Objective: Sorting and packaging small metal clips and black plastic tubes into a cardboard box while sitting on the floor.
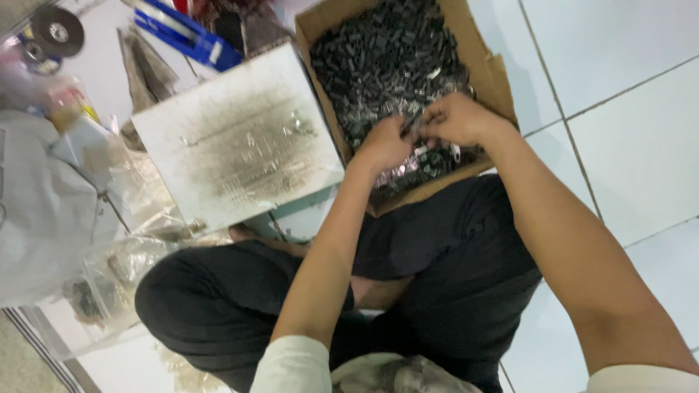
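Small black part (410, 125), likely light and rigid, is pinched between left hand (386, 143) and right hand (457, 120) near the cardboard box's (497, 76) front edge; grip by its ends.

One cardboard box (489, 69), two hands (426, 131)

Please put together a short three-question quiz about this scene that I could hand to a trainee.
1. True or false: both hands are over the cardboard box of small dark parts.
2. What lies just beside the box, on the side of the left hand?
A. a smudged white board
B. a metal bucket
C. a wooden stool
3. What do the fingers of the left hand and the right hand hold between them?

Key
1. True.
2. A: the smudged white board.
3. One small dark part; its exact shape is too blurred to tell.
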